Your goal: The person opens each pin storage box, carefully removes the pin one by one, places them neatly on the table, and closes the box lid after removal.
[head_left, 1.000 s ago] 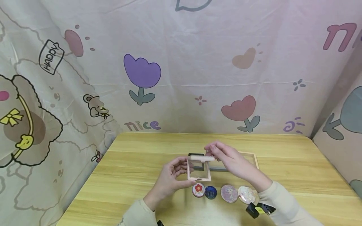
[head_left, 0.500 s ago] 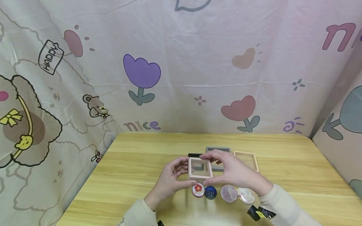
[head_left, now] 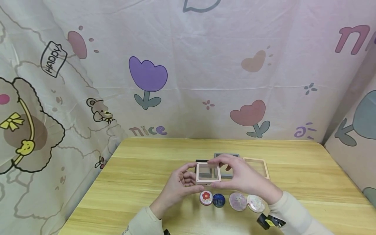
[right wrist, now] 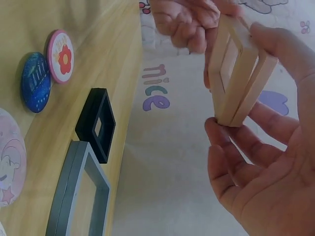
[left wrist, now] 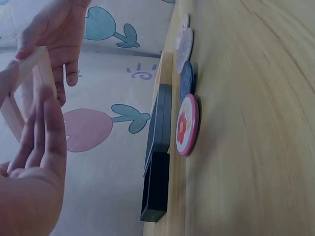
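A small square beige display frame (head_left: pixel 208 182) with a clear window is held up above the table. My left hand (head_left: pixel 175 187) grips its left side between thumb and fingers. Thumb and fingers of my right hand (head_left: pixel 242 176) pinch its right side at top and bottom edges. In the right wrist view the frame's two halves (right wrist: pixel 241 83) lie face to face, with a narrow gap along one edge. Just below the frame on the table lie a red-flower button badge (head_left: pixel 206 197), a dark blue badge (head_left: pixel 218 200), a pale purple badge (head_left: pixel 238 201) and a cream badge (head_left: pixel 256 203).
Behind the hands lie a black frame (right wrist: pixel 86 120), a grey frame (right wrist: pixel 69 184) and a light wood-coloured frame (head_left: pixel 266 169), all partly covered in the head view. A printed cloth (head_left: pixel 188 65) hangs behind the wooden table (head_left: pixel 141 153).
A second ago the frame's lid stood raised under my right hand. It has swung down onto the other half, and my right hand has lowered to the frame's right side.
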### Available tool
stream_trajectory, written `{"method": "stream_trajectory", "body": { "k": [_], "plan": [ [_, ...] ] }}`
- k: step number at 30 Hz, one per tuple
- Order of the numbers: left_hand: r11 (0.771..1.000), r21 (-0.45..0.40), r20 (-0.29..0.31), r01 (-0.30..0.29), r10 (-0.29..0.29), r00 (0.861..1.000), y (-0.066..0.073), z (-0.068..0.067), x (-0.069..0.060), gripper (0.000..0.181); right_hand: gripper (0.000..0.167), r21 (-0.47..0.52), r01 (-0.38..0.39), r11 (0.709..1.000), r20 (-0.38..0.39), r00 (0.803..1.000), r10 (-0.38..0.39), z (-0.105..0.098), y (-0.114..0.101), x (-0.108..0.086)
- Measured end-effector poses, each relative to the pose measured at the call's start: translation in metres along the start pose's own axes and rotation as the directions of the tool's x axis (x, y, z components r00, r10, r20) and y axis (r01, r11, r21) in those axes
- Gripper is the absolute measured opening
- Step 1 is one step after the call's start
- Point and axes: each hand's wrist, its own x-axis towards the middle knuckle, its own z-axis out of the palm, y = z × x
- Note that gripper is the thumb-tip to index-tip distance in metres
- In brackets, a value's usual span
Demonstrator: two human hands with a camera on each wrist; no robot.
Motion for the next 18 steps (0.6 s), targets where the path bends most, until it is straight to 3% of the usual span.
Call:
{"method": "stream_trajectory", "body": {
  "k": [3, 8, 11, 15, 18],
  "plan": [
    [0.999, -0.036, 0.056, 0.038, -0.036, 0.998, 0.000, 0.000, -0.001, 0.087, 0.064, -0.014, 0.002, 1.000, -0.027, 1.000, -0.003, 0.003, 0.000, 0.000],
    [0.997, -0.063, 0.103, 0.042, -0.035, 0.994, -0.001, 0.000, -0.001, 0.082, 0.072, 0.018, 0.005, 1.000, -0.065, 0.998, -0.003, 0.012, 0.003, -0.002],
    [0.997, -0.067, 0.095, 0.045, -0.039, 0.995, -0.001, 0.000, -0.001, 0.084, 0.076, 0.137, -0.035, 0.990, -0.048, 0.998, 0.042, 0.017, 0.008, -0.005],
    [0.997, -0.051, 0.079, 0.050, -0.045, 0.996, 0.000, 0.000, -0.001, 0.086, 0.074, 0.310, -0.098, 0.946, 0.029, 0.995, 0.094, 0.020, 0.015, -0.010],
    [0.998, -0.025, 0.072, 0.053, -0.051, 0.996, 0.000, 0.000, -0.002, 0.086, 0.075, 0.372, -0.119, 0.920, 0.067, 0.993, 0.101, 0.022, 0.018, -0.013]
  ]
}}
